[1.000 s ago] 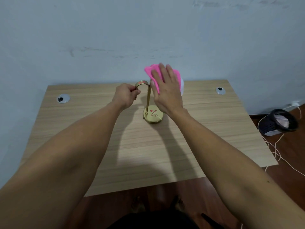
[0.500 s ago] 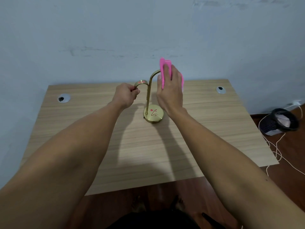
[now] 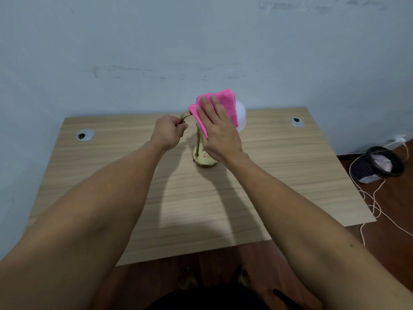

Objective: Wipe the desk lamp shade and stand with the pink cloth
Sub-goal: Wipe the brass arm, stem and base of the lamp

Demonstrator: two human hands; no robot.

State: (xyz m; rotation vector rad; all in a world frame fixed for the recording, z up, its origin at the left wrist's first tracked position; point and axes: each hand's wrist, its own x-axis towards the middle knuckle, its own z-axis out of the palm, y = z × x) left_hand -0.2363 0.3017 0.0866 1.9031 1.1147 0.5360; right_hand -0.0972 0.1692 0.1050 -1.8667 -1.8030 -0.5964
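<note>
At frame centre, right hand presses pink cloth flat on shade, left hand clamps the brass arm; stand wiping likely remains.

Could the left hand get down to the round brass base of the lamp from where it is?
Probably yes. The left hand grips the curved arm, and bare desk lies between it and the base; only the right hand hovers nearby.
</note>
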